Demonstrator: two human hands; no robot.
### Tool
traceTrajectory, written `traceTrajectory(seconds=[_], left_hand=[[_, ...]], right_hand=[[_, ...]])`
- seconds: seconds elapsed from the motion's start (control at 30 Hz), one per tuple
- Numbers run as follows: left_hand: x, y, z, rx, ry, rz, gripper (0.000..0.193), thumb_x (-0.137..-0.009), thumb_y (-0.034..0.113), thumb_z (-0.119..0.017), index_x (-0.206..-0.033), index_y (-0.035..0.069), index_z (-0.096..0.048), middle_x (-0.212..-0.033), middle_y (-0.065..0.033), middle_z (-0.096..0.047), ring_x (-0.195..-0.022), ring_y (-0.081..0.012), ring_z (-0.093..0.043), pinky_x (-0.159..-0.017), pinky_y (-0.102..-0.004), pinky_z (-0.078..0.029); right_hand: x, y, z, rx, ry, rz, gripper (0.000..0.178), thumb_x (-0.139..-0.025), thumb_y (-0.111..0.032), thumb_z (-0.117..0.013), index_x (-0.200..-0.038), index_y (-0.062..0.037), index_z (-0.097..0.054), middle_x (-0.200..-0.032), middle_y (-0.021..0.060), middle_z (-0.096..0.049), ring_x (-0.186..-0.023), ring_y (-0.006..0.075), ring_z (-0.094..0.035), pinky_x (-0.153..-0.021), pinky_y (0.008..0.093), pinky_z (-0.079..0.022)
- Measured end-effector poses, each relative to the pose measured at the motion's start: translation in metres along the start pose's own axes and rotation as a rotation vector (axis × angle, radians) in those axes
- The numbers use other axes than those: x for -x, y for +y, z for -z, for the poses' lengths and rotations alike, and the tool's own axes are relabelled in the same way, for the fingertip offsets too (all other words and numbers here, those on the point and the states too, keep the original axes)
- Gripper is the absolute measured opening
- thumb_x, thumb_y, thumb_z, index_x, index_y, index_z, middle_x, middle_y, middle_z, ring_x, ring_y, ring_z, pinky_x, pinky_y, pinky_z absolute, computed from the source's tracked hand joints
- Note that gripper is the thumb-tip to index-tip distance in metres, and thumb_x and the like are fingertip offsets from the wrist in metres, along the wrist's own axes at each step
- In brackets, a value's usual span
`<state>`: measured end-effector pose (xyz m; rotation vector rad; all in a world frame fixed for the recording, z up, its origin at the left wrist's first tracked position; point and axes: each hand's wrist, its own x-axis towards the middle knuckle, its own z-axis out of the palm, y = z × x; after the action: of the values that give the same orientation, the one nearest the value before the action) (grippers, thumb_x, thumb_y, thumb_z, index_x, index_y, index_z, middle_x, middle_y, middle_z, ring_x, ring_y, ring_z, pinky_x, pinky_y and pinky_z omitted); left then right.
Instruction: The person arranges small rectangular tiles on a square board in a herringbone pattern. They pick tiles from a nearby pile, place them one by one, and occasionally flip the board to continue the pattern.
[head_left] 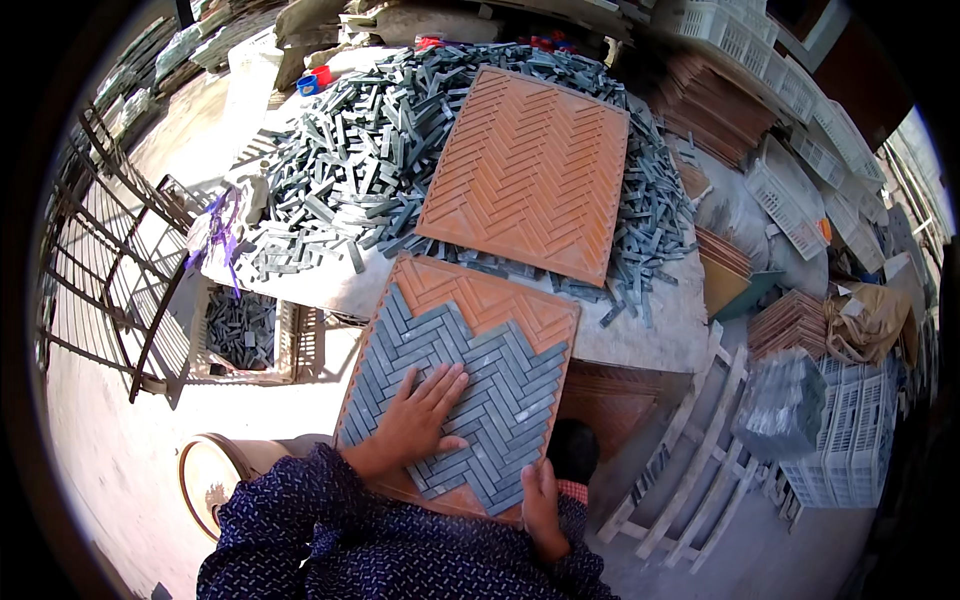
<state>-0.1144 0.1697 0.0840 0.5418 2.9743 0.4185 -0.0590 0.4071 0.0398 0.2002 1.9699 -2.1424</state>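
Strips of grey stone (500, 375) lay in a herringbone over most of the orange tray (440, 283), which sat right before the person, bare toward twelve o'clock. The step in hand looked like pressing the laid strips flat; the next move seemed to call for filling those bare slots from the loose heap (340, 170) at eleven o'clock. The left hand (418, 418) rested palm down on the strips toward eight o'clock, fingers extended, thumb apart, pinching nothing. At five o'clock the right hand (541, 505) appeared to clasp the tray's edge, its underside hidden.
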Motion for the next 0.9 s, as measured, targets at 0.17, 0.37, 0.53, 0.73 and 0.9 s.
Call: traceTrajectory(seconds=[0.17,0.37,0.53,0.73,0.9], left_hand=[[-0.001,0.001,-0.004,-0.033,-0.029,-0.029,0.092,-0.081,0.068,-0.04,-0.144,0.004,-0.021,-0.15,-0.0136,-0.023,-0.14,-0.0275,-0.02,-0.111,-0.0527,-0.011],[0.003,-0.001,-0.003,-0.014,-0.008,-0.074,0.087,-0.083,0.065,-0.04,-0.144,0.005,-0.023,-0.149,-0.0131,-0.026,-0.139,-0.0272,-0.021,-0.111,-0.0523,-0.012],[-0.013,-0.023,0.021,0.138,0.013,0.036,0.077,-0.086,0.052,-0.049,-0.143,0.006,-0.026,-0.148,-0.0121,-0.028,-0.138,-0.0276,-0.023,-0.112,-0.0499,-0.013],[-0.029,-0.084,0.029,-0.057,0.136,0.168,0.071,-0.087,0.042,-0.053,-0.143,0.009,-0.027,-0.149,-0.0085,-0.028,-0.138,-0.0264,-0.025,-0.113,-0.0454,-0.015],[-0.024,-0.082,0.022,-0.02,0.146,0.173,0.07,-0.089,0.046,-0.049,-0.144,0.01,-0.025,-0.15,-0.0077,-0.026,-0.138,-0.0244,-0.023,-0.113,-0.0437,-0.015]], right_hand=[[-0.001,0.003,0.003,0.033,-0.023,0.008,0.032,-0.095,-0.022,-0.05,-0.114,0.0042,-0.046,-0.106,0.0127,-0.056,-0.098,0.0179,-0.052,-0.087,0.0312,-0.041],[-0.001,0.005,0.004,0.051,-0.016,-0.008,0.035,-0.095,-0.022,-0.05,-0.116,0.0046,-0.045,-0.11,0.0136,-0.055,-0.101,0.0183,-0.051,-0.089,0.0316,-0.041],[-0.001,0.01,0.006,0.026,-0.028,-0.013,0.036,-0.097,-0.021,-0.046,-0.125,0.0023,-0.043,-0.117,0.0087,-0.053,-0.106,0.0153,-0.048,-0.094,0.0289,-0.037],[-0.001,0.006,0.003,0.022,-0.05,0.041,0.034,-0.098,-0.018,-0.044,-0.125,0.0023,-0.043,-0.118,0.0088,-0.053,-0.107,0.0155,-0.048,-0.094,0.0289,-0.037],[0.0,0.0,0.003,-0.006,-0.024,-0.011,0.034,-0.095,-0.016,-0.048,-0.122,0.0043,-0.044,-0.117,0.0117,-0.054,-0.107,0.0184,-0.05,-0.093,0.0305,-0.038]])
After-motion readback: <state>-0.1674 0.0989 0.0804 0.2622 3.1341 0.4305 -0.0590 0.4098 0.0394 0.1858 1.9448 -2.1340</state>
